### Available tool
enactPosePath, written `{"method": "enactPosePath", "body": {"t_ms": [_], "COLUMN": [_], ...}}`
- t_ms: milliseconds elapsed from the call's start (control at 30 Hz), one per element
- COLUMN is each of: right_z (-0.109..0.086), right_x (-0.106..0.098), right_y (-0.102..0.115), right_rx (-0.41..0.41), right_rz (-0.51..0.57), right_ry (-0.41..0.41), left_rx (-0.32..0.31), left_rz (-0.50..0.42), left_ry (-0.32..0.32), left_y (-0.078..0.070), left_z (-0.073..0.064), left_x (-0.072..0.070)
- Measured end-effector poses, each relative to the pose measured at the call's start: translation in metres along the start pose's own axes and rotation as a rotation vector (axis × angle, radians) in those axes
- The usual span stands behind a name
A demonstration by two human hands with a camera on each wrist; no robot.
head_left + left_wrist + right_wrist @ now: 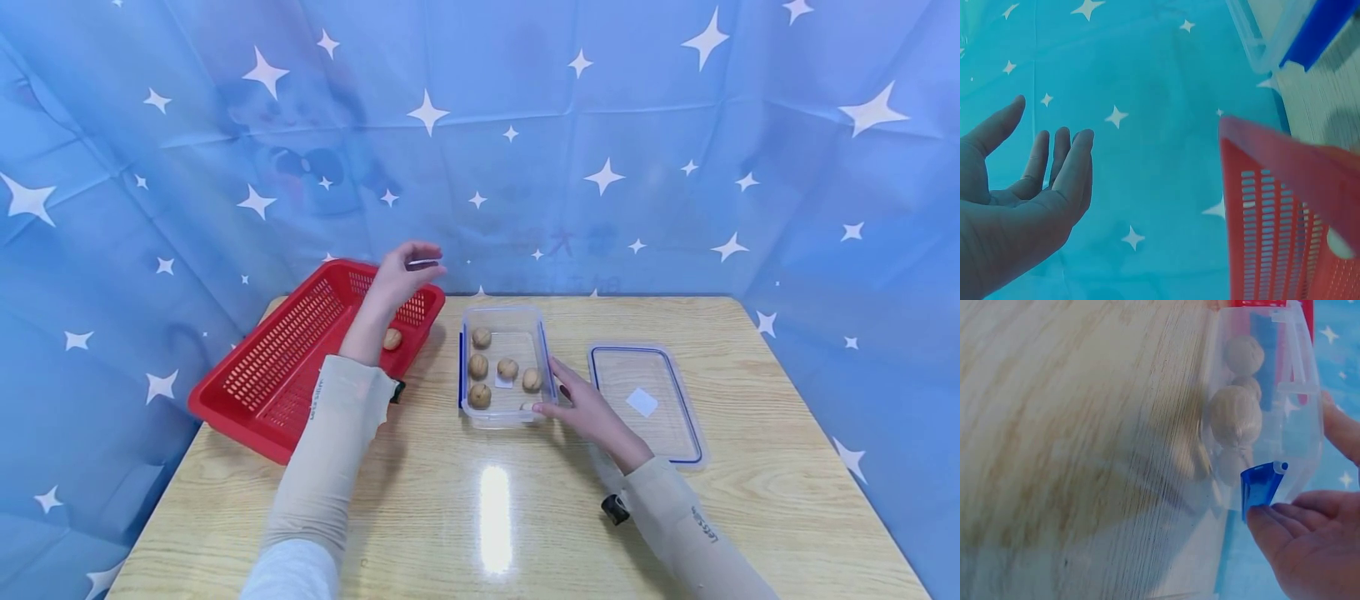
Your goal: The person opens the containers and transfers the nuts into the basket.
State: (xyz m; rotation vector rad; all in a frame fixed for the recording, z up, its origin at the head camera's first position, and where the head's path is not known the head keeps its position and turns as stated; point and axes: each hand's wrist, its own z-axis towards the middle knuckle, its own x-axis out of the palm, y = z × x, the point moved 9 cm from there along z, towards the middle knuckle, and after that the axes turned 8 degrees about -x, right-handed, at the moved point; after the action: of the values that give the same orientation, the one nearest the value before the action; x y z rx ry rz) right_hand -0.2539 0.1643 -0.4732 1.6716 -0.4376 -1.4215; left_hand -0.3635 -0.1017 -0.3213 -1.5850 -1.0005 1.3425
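Observation:
My left hand (pixel 405 268) is raised over the far right end of a red slotted basket (pixel 255 437), holding nothing, with its thumb apart from its loosely bent fingers. Low in the basket, beside my left wrist, lies a walnut (pixel 392 338). A clear plastic storage box (pixel 504 315) stands at mid-table with several walnuts (pixel 507 369) inside. With my right hand (pixel 588 406) I hold the box's near right corner. The thumb lies at its front rim, and the fingers touch the hanging blue side clip (pixel 1261 482). Part of one walnut is hidden near that thumb.
To the right of the box, the clear lid (pixel 647 404) with a blue seal and a white label lies flat on the wooden table (pixel 435 517). A blue star-patterned curtain (pixel 510 167) hangs behind the table and along both sides.

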Motion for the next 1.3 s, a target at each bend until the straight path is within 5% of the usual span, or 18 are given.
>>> {"method": "enactPosePath", "body": {"t_ms": [533, 1300], "right_z": [0.000, 0.001], "right_x": [-0.002, -0.001], "right_y": [0.002, 0.000], "right_rx": [-0.021, -0.021], "right_rz": [-0.001, -0.001], "right_ry": [-0.017, -0.022], "left_rx": [0.057, 0.009], "left_rz": [-0.043, -0.056], "left_ry": [0.073, 0.228], "left_y": [0.008, 0.047], "left_z": [-0.002, -0.006], "left_x": [0.044, 0.104]}}
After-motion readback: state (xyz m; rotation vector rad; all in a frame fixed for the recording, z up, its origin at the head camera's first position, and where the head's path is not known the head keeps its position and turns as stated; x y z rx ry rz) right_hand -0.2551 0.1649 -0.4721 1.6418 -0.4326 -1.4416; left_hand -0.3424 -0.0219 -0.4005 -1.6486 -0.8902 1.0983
